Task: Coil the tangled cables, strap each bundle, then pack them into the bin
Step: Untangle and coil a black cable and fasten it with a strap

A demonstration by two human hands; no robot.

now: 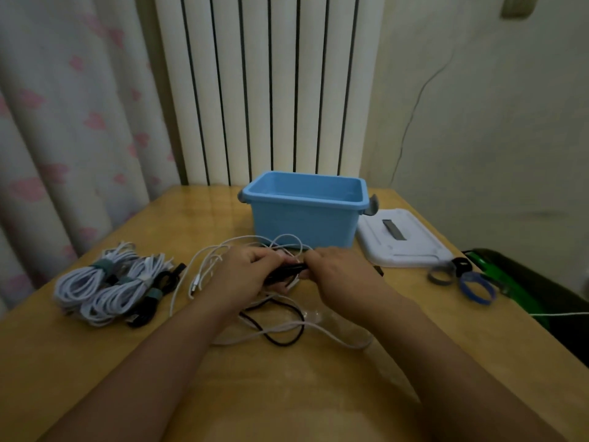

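Note:
My left hand [247,275] and my right hand [339,271] meet over the middle of the wooden table [318,393]. Both grip a black cable [288,268] that runs between them as a short folded bunch. Its loose end loops on the table below the hands, mixed with tangled white cables [210,260]. Several coiled and strapped bundles [105,282], white and black, lie at the left. An open blue bin [306,212] stands behind the hands. Its inside looks empty.
The bin's white lid [404,244] lies flat to the right of the bin. Loose straps [462,279], grey, black and blue, sit near the table's right edge. A dark and green object stands beyond that edge. A curtain and radiator are behind.

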